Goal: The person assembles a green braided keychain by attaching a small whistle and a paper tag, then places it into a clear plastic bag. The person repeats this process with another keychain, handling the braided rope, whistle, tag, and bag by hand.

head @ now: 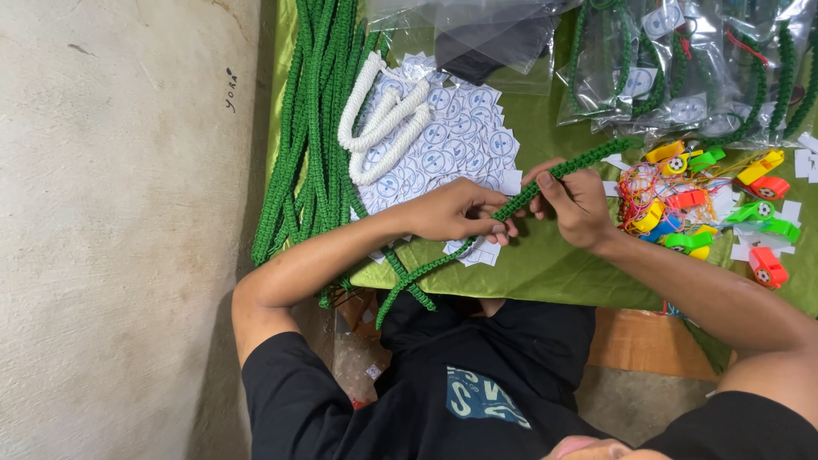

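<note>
Both hands, left (456, 213) and right (578, 203), pinched the green cord (520, 202) beside the whistles (707, 204); you kept it taut.

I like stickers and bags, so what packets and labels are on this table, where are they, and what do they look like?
Round-mark labels: a heap of small white squares with blue circles, beside the white cord.
Clear bags: top right, shiny see-through packets holding green cords and a label.
Empty clear bags: top middle, flat stack.
Blank white slips: far right, near the whistles.
</note>
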